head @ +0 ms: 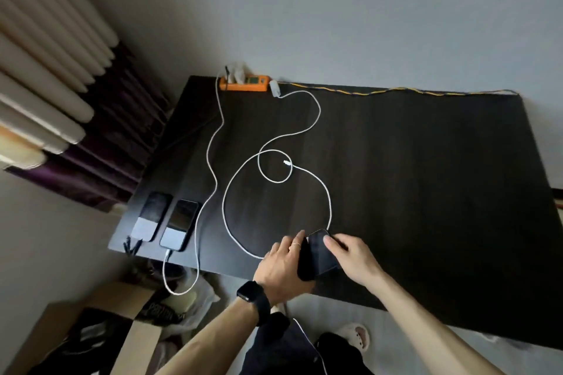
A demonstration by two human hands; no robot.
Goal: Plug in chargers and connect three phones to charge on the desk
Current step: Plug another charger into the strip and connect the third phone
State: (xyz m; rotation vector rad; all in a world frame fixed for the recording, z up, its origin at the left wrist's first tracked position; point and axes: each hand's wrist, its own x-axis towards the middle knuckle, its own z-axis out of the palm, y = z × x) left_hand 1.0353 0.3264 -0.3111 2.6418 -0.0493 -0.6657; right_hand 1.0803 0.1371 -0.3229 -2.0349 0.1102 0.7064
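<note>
On the dark desk [411,167] both hands hold a black phone [318,254] near the front edge. My left hand [283,265] grips its left side and my right hand [355,253] pinches its right edge. Two more phones lie side by side at the desk's left corner: the outer phone [151,216] and the inner phone [179,224], which has a white cable in its bottom end. A second white cable [330,207] loops across the desk from a white charger [274,89]; its free plug [287,162] lies in the middle. An orange power strip [245,84] sits at the back edge.
A braided yellow-and-blue cord [396,91] runs along the desk's back edge by the wall. A radiator [45,70] stands on the left. Cardboard boxes [100,313] and a bag lie on the floor below the desk's left corner. A slipper [356,336] is under the front edge.
</note>
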